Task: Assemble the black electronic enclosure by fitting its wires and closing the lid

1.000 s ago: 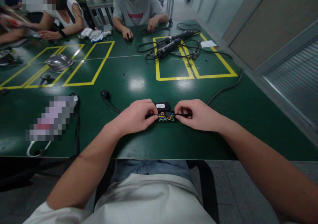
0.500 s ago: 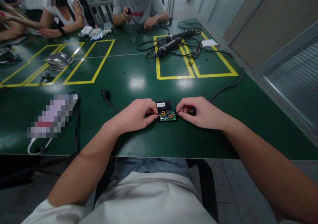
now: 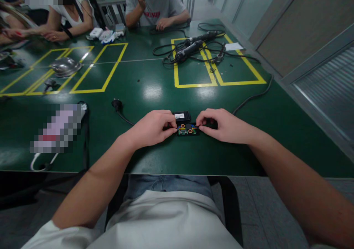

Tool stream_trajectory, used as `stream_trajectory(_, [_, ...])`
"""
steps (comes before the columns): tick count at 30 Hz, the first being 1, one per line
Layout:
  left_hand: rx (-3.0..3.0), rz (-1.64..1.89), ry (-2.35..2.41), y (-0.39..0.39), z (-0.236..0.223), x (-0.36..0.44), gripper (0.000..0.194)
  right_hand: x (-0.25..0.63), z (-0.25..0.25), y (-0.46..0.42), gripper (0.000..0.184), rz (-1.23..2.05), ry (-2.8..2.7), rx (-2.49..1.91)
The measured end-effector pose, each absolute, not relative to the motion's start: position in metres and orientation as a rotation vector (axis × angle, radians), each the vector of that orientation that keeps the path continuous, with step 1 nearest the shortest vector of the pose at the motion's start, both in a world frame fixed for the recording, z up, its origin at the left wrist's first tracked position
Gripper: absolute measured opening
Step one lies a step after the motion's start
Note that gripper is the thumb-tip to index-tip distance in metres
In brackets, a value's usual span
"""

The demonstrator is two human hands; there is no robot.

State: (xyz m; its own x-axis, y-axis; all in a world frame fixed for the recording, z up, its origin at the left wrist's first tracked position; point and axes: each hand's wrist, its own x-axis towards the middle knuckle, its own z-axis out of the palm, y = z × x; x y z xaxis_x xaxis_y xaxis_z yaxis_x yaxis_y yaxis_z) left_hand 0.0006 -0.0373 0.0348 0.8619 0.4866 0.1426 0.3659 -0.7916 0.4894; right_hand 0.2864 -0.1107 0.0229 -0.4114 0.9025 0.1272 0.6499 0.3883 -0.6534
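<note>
left hand [image 3: 155, 128] and right hand [image 3: 222, 126] fingers each apparently pinch a lead [image 3: 197, 127] beside the circuit board [image 3: 184, 132]; a light, level hold should protect it.

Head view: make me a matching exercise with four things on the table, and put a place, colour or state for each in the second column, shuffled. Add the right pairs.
Things
1. Circuit board
2. Black cover
3. Black plug
4. Silver metal part

Descriptions
A. Lies over yellow tape at the left of the picture
B. Bears a white label
C. Green, with copper-coloured rings
D. At the end of a dark cord, left of the person's left hand

Right pairs: 1-C, 2-B, 3-D, 4-A
</note>
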Motion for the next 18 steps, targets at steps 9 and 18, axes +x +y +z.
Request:
stream_trajectory(9, [2.673, 0.550, 0.776, -0.035, 0.022, 0.009, 0.032, 0.288, 0.018, -0.110, 0.007, 0.670, -2.158, -1.351])
stream_trajectory(18, [2.650, 0.483, 0.799, -0.031, 0.025, 0.007, 0.029, 0.287, 0.022, -0.107, 0.015, 0.865, -2.056, -1.322])
